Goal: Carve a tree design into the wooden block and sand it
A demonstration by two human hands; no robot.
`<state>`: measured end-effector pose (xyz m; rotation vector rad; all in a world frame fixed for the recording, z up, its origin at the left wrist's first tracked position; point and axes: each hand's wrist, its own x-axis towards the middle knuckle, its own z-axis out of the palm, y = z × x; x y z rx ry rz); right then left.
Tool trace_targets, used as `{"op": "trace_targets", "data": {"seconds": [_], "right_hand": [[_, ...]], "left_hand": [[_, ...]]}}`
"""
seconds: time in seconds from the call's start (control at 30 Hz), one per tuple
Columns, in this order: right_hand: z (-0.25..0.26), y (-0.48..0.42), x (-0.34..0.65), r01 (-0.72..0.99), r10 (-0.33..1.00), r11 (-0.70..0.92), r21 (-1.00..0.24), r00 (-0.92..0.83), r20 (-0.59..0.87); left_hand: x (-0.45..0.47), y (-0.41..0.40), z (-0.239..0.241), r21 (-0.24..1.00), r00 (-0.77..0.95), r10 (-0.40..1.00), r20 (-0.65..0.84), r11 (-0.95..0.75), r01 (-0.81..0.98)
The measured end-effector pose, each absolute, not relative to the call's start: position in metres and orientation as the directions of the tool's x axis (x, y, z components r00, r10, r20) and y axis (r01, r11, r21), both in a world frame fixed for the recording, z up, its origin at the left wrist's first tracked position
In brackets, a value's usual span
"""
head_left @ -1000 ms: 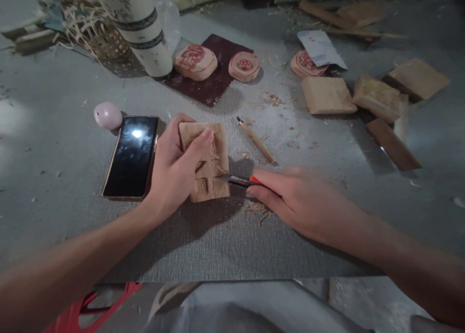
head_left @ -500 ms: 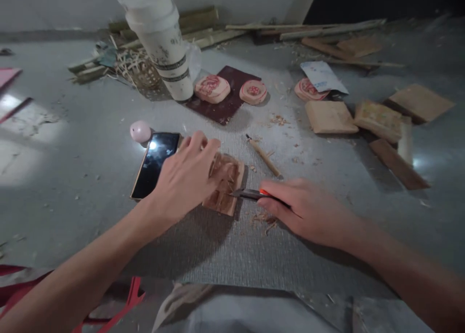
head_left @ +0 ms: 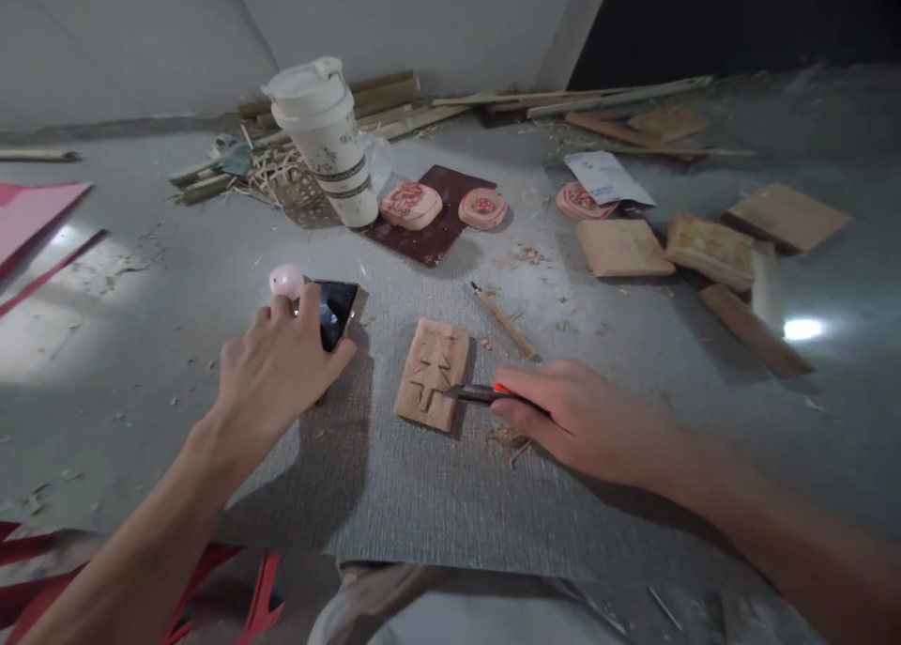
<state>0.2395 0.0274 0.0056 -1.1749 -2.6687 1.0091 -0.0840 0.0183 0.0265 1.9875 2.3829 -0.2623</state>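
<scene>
My right hand (head_left: 570, 420) is closed around a dark utility knife (head_left: 479, 394) with a red slider. The blade tip is at the right edge of a small wooden block (head_left: 435, 368), which bears a carved tree-like shape and lies on the grey table mat. To the left, my left hand (head_left: 282, 354) reaches over a smartphone (head_left: 336, 309), thumb at its right side and fingers curled over its left part. The hand covers much of the phone. A small pink egg-shaped object (head_left: 287, 280) sits just beyond those fingers. Above the knife lies a wood-handled carving tool (head_left: 505, 322).
A lidded paper cup (head_left: 328, 147) stands at the back left beside a woven basket (head_left: 285, 183). Red-marked wood pieces (head_left: 411, 206) rest around a dark red board (head_left: 429, 241). Several wooden blocks (head_left: 623, 248) lie at right. Wood shavings (head_left: 511, 443) are scattered near the knife.
My left hand has moved left from the carved block to the phone, uncovering the block. My right hand still holds the knife by the block. The camera view has tilted up slightly.
</scene>
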Motion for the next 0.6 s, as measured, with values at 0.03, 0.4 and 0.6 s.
{"op": "trace_targets", "data": {"seconds": [0.03, 0.4, 0.6], "right_hand": [[0.006, 0.028, 0.239, 0.640, 0.676, 0.495, -0.588, -0.708, -0.202], [0.007, 0.029, 0.239, 0.651, 0.676, 0.483, -0.586, -0.702, -0.222], [0.009, 0.030, 0.237, 0.656, 0.678, 0.489, -0.575, -0.701, -0.224]], "left_hand": [[-0.084, 0.018, 0.026, -0.111, -0.184, 0.976, -0.120, 0.171, 0.979], [-0.080, 0.020, 0.020, -0.150, -0.147, 0.981, -0.123, 0.128, 0.980], [-0.098, 0.021, 0.024, -0.059, -0.129, 0.979, -0.157, 0.121, 0.991]]}}
